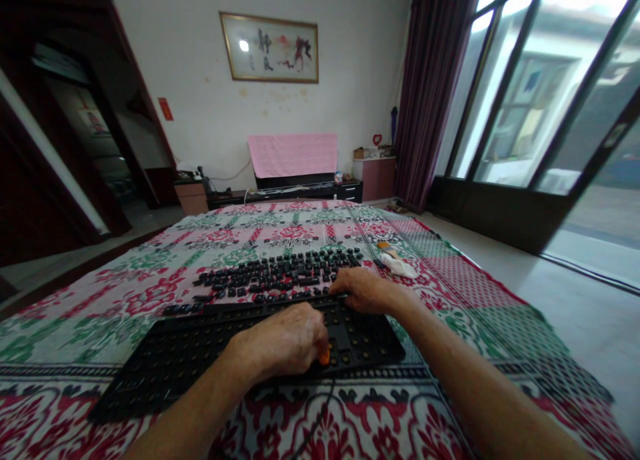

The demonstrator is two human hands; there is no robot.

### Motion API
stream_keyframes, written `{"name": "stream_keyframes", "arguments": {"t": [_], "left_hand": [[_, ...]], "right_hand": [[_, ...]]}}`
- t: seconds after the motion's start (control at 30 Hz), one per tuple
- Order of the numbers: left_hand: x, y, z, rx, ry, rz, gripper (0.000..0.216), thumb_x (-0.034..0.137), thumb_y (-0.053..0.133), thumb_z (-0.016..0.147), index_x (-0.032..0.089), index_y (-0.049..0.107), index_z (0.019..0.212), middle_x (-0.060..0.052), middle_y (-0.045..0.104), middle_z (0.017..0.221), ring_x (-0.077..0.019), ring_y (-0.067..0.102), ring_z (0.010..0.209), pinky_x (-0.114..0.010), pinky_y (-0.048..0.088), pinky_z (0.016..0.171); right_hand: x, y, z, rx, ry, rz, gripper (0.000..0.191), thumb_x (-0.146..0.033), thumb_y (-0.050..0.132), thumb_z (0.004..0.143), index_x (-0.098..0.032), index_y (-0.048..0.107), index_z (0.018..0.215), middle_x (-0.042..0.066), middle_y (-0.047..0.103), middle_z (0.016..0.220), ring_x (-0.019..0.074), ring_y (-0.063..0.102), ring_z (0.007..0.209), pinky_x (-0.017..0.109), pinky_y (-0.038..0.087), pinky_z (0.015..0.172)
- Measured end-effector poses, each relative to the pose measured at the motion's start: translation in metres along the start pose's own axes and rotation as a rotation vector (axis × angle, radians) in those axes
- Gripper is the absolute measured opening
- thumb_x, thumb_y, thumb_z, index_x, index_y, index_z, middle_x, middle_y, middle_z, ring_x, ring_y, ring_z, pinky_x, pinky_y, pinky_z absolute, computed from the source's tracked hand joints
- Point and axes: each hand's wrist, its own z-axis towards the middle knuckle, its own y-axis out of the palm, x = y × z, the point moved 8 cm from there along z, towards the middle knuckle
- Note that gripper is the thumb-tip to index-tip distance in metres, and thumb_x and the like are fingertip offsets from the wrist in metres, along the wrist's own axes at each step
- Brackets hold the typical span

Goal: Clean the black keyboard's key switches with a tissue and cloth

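The keyboard (193,343) slants left to right before us, left end nearer; our left hand (285,339) pinches an orange tool (325,355) over its right part; our right hand (364,289) curls at the far edge, its hold unclear.

The black keyboard (200,340) (switches exposed) lies aslant beside scattered black keycaps (294,272), an orange tool (325,355) over it.

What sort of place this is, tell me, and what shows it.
Probably a home's living room: a framed picture hangs on the wall, a long purple curtain beside the glass panes, and a pink cloth drapes something dark.
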Motion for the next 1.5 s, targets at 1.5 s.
{"name": "stream_keyframes", "arguments": {"t": [1.5], "left_hand": [[-0.018,0.003,-0.011,-0.049,-0.09,-0.138,0.027,0.008,0.043,0.064,0.018,0.065,0.074,-0.001,0.064,0.071,-0.0106,0.055,0.063,-0.018,0.039,0.058]], "right_hand": [[0.003,0.002,0.003,0.019,-0.021,-0.004,0.039,-0.01,0.046,0.062,-0.023,0.061,0.095,0.004,0.063,0.091,0.0181,0.053,0.089,0.024,0.035,0.078]]}}
